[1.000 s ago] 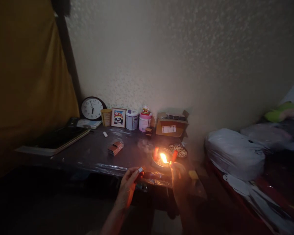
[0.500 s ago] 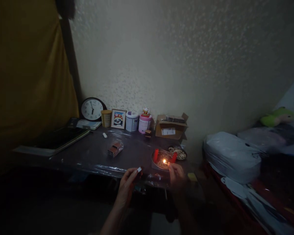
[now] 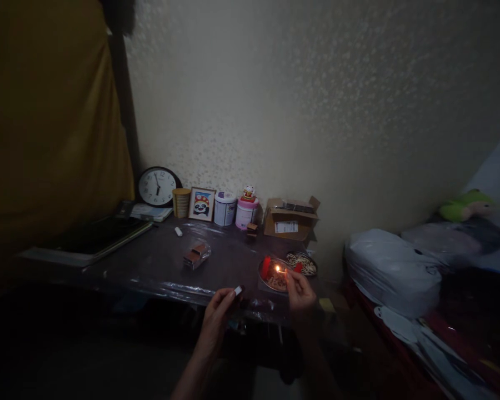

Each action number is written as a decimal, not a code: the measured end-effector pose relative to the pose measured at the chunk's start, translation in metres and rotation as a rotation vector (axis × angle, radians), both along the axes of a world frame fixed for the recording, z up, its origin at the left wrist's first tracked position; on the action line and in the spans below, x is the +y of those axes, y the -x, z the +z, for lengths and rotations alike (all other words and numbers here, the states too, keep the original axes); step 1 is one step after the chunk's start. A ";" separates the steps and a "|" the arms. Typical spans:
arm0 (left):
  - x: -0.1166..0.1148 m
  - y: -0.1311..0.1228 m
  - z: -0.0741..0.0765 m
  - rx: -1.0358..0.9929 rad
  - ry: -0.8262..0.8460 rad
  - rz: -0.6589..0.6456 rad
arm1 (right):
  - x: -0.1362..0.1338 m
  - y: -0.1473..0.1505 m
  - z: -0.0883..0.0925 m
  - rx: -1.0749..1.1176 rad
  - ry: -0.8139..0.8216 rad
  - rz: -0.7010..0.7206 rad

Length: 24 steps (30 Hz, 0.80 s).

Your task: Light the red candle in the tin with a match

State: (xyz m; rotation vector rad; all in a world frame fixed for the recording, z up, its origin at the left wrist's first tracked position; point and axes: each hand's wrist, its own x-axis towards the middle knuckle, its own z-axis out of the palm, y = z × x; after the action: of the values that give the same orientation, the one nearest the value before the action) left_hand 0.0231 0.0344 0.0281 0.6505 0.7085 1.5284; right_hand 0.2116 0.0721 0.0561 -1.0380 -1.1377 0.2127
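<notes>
Between the fingertips of my right hand (image 3: 300, 289) is a burning match (image 3: 281, 271), its flame pointing left above a round dish (image 3: 275, 286). Two red candles stand there: the left candle (image 3: 266, 266) is in full view, while my fingers partly cover the right candle (image 3: 298, 268). Loose brownish bits lie in the dish. My left hand (image 3: 219, 308) grips a small matchbox (image 3: 239, 290) with a pale end, in front of the table edge. Behind the dish sits a bowl of matchsticks (image 3: 302, 262).
On the dark, plastic-covered table (image 3: 158, 261) lies a wrapped pack of matchboxes (image 3: 197, 255). Along the wall stand a clock (image 3: 158, 186), a picture frame (image 3: 202, 204), a white tin (image 3: 225, 209), a pink tin (image 3: 246, 214) and a cardboard box (image 3: 289, 218). A white bag (image 3: 394, 272) is at right.
The lit match has risen slightly, its flame now nearer the left candle and smaller than before. My left hand stays nearly in place with the matchbox.
</notes>
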 end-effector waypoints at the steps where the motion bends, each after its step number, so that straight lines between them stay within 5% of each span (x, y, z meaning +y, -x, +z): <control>1: 0.000 0.000 0.000 -0.003 0.000 -0.005 | 0.002 0.001 0.000 0.029 0.012 0.012; 8: 0.000 0.001 0.002 -0.011 0.015 0.001 | 0.008 0.003 0.010 0.155 0.095 0.120; 15: -0.003 0.002 0.007 -0.029 0.008 -0.010 | 0.014 0.012 0.023 0.086 0.087 0.069; 24: -0.004 0.003 0.010 -0.008 0.026 -0.014 | 0.029 0.013 0.017 0.058 0.089 0.068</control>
State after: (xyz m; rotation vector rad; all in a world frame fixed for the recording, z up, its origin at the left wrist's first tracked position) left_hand 0.0206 0.0302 0.0383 0.6284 0.7153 1.5057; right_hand 0.1983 0.1010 0.0728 -1.0658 -1.1197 0.3485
